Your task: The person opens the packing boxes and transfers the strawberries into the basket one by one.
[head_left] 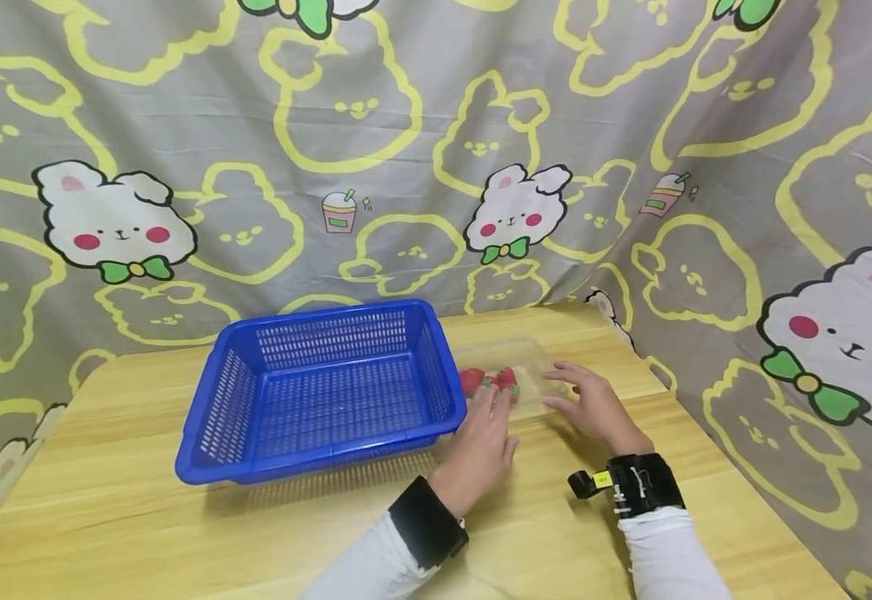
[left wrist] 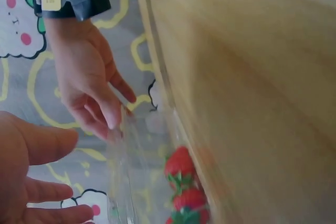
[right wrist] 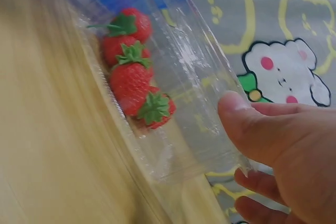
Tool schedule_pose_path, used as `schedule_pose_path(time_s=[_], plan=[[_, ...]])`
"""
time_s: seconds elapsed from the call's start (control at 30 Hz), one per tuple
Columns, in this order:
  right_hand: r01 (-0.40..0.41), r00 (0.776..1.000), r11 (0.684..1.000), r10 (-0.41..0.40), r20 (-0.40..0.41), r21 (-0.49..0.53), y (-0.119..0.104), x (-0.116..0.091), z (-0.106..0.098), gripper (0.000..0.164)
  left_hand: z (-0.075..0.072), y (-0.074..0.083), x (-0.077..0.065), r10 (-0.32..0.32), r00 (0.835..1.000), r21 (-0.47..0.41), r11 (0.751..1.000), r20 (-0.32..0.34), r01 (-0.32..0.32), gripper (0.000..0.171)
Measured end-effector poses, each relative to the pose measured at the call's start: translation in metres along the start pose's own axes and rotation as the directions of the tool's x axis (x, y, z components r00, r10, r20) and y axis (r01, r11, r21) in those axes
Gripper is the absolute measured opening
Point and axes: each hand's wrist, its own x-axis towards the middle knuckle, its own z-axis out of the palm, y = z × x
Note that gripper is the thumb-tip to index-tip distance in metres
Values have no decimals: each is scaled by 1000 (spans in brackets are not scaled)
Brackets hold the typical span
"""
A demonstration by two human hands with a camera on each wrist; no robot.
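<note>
A clear plastic box sits on the table to the right of the blue basket. Several red strawberries with green leaves lie in a row along one side inside it. My right hand pinches the box's right edge between thumb and fingers, as the right wrist view shows. My left hand is over the box's near left part, close to the strawberries, partly hiding them in the head view. In the left wrist view its fingers are spread and hold nothing.
The blue plastic basket, with slotted walls and nothing visible inside, stands left of the box, close to it. Both are on a wood-grain table. A grey curtain with cartoon rabbits hangs behind the table and along its right side.
</note>
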Motion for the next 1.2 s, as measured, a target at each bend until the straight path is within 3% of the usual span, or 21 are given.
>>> schedule_pose_path(time_s=[0.2, 0.4, 1.0, 1.2], plan=[[-25, 999, 998, 23, 41, 49, 9, -6, -15, 41, 4, -1, 2, -10, 1000, 53, 999, -2, 10, 58], [-52, 997, 999, 51, 66, 17, 8, -9, -24, 42, 9, -3, 7, -2, 1000, 45, 999, -21, 3, 52], [15, 998, 1000, -15, 56, -7, -2, -6, -16, 38, 19, -9, 21, 26, 995, 145, 989, -92, -12, 39], [8, 999, 1000, -7, 49, -17, -3, -6, -15, 37, 19, -12, 22, 24, 995, 97, 995, -95, -15, 38]])
